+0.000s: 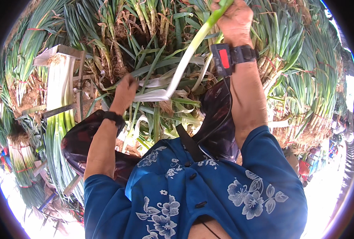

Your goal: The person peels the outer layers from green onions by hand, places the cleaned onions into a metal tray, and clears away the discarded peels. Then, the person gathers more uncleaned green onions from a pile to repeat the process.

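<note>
Heaps of leek bunches (312, 83) surround the seated person on the far side and to the left and right, their long green leaves packed close, with red ties around some of them. The person wears a blue shirt (221, 179) with white flower patterns, and a dark, shiny cloth (85, 137) covers both knees. On the left, just beyond the left knee, is a metal rack (71, 49) with flat bars; a bundle of clean white leeks (61, 87) lies in it, roots at the far end against the plate and green leaves trailing toward the near side. Loose leaves and scraps (145, 121) are strewn between the knees. Above them, a single leek (191, 51) slants in front of the person, its green part up at the far right and its white, rooted end low, near the middle between the two hands. The right hand (236, 20) is closed around the green part of this leek, arm stretched forward. The left hand (126, 93), slightly blurred, is curled tight on the end of a strip of pale outer skin (151, 95), which runs sideways from the leek's white base. A small dark device (223, 59) with a red patch is strapped to the right wrist, and a thin cord leads down from it. The left wrist carries a black band (114, 116).
</note>
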`<state>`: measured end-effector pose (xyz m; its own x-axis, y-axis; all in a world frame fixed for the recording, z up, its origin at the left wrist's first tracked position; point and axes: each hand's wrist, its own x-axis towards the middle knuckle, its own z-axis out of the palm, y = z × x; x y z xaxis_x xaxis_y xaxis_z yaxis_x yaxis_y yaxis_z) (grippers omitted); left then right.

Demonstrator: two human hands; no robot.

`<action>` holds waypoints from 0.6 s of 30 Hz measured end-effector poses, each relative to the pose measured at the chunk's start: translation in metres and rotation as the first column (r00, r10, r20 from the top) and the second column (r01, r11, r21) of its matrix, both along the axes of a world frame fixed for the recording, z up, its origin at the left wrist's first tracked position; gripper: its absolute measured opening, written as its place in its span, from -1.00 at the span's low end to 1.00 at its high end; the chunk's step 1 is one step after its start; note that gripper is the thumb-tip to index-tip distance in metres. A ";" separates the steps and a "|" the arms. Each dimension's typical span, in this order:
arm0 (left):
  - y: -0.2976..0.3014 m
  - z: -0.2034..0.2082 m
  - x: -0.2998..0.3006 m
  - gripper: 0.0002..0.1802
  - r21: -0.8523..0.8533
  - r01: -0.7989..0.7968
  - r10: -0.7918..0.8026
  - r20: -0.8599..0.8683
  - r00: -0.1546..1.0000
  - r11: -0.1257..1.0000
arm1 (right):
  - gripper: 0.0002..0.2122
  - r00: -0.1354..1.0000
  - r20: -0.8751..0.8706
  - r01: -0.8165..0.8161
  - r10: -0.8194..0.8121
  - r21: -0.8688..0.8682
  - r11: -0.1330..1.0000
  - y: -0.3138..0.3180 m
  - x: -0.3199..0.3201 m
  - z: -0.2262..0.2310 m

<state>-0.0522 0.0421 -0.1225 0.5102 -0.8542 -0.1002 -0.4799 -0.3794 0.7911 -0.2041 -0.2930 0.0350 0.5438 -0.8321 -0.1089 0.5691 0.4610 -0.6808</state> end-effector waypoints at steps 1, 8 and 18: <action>0.017 -0.010 -0.012 -0.79 0.309 0.072 -0.109 0.104 0.989 0.948 | -0.75 0.995 0.009 0.099 -0.100 0.049 0.994 -0.006 -0.009 0.004; 0.121 -0.063 0.008 -0.73 0.744 0.599 -0.529 -0.394 0.751 0.296 | -0.66 0.993 0.104 0.057 -0.048 -0.089 0.994 -0.028 -0.028 -0.005; -0.119 0.151 -0.010 -0.59 -0.330 -0.147 -0.007 -0.425 0.905 0.933 | -0.82 0.958 -0.145 -0.271 0.248 -0.167 0.948 0.062 0.040 -0.010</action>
